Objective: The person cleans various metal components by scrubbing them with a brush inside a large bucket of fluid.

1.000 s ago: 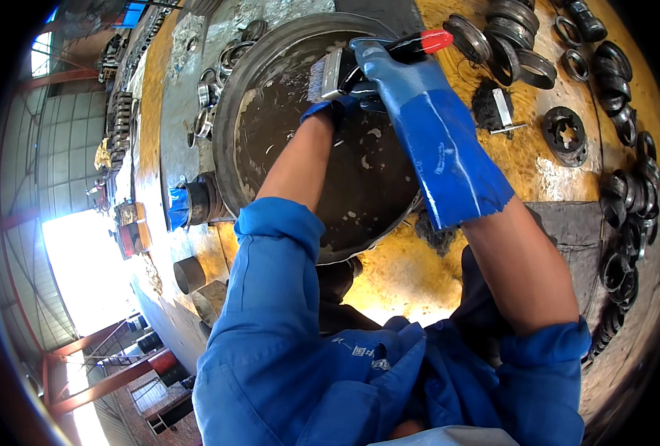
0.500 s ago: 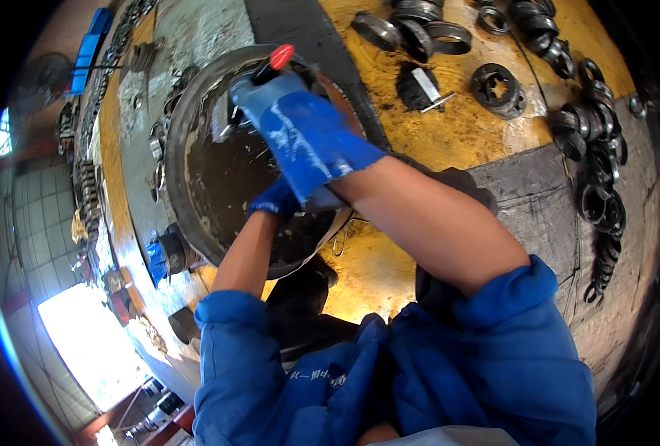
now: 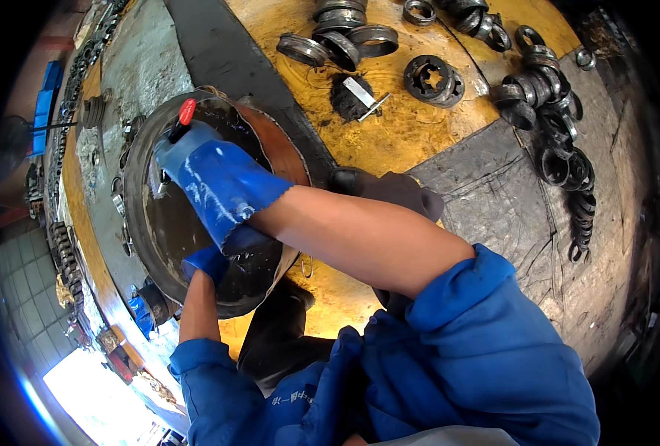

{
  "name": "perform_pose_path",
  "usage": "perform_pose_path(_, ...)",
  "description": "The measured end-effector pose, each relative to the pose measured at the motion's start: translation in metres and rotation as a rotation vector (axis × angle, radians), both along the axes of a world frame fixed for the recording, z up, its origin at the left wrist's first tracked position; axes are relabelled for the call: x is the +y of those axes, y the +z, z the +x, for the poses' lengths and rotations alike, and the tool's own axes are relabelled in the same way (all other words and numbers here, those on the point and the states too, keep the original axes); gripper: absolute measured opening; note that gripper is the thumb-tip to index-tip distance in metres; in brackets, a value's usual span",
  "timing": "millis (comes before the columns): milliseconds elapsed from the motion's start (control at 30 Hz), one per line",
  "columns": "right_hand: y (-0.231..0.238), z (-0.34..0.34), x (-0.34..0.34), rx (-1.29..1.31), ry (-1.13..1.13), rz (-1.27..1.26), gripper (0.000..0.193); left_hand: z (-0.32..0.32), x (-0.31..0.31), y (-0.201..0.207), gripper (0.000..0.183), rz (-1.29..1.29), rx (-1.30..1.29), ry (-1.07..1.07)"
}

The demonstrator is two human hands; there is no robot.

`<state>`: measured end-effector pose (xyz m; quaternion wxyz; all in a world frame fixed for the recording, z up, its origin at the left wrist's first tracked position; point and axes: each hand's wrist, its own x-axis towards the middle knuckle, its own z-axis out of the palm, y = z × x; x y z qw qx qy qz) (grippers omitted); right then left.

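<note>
A blue rubber glove with whitish smears covers my right hand, which is closed around a tool with a red-and-black handle. The tool's working end is mostly hidden; a bit of bright metal shows beside the glove. Both hands are over a large round dark basin with wet, dark contents. My left hand, also in a blue glove, reaches into the basin's near side. Its fingers are hidden beneath my right glove's cuff, so their grip does not show.
Metal rings lie on the yellow floor sheet beyond the basin. A notched ring and a T-shaped metal piece are near them. More rings trail down the right side. A blue-wrapped cylindrical part stands left of the basin.
The view has shifted, carrying the floor rings and basin leftward. My right hand, still gripping the tool, has moved left across the basin. My left hand stays at its near side.
</note>
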<state>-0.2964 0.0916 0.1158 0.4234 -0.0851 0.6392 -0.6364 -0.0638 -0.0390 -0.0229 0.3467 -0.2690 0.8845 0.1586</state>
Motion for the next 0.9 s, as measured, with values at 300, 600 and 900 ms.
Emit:
perform_pose_path(300,-0.005,-0.008,0.007,-0.017,-0.013,-0.035,0.034,-0.057,0.042,-0.047,0.032,0.078,-0.007,-0.180)
perform_pose_path(600,0.000,-0.003,0.019,-0.003,-0.028,-0.036,0.034,-0.047,0.044,-0.051,0.032,0.053,-0.045,-0.207)
perform_pose_path(900,-0.007,0.002,0.024,-0.027,0.025,-0.097,0.033,0.000,0.032,-0.028,0.031,-0.072,-0.069,-0.224)
